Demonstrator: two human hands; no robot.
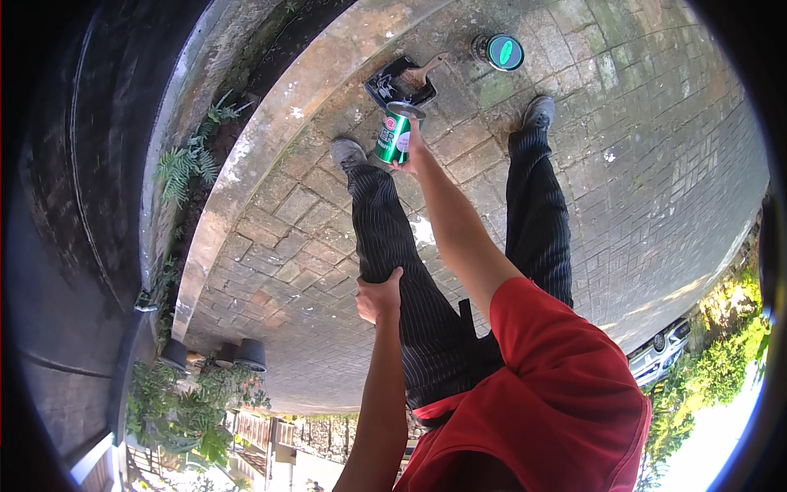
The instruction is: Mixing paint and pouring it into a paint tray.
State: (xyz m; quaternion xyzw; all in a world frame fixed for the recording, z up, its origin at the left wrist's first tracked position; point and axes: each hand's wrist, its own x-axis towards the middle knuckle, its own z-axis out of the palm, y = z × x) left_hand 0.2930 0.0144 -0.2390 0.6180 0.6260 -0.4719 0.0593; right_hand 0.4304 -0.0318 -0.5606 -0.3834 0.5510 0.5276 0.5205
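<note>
My right hand is closed around a green metal can with a pink and white label, held above the paving in front of my left shoe. The can leans slightly, and its round grey top faces away from me. Just beyond it lies a black paint tray with whitish smears. A wide paintbrush rests across the tray, its pale handle pointing to the far right. On my left trouser leg, near the knee, my left hand is wrapped with its thumb on top.
A dark round tin with a teal and green top stands beyond my right shoe. Brick paving spreads around my feet. A curved concrete kerb with ferns runs along the left, and dark plant pots stand at lower left.
</note>
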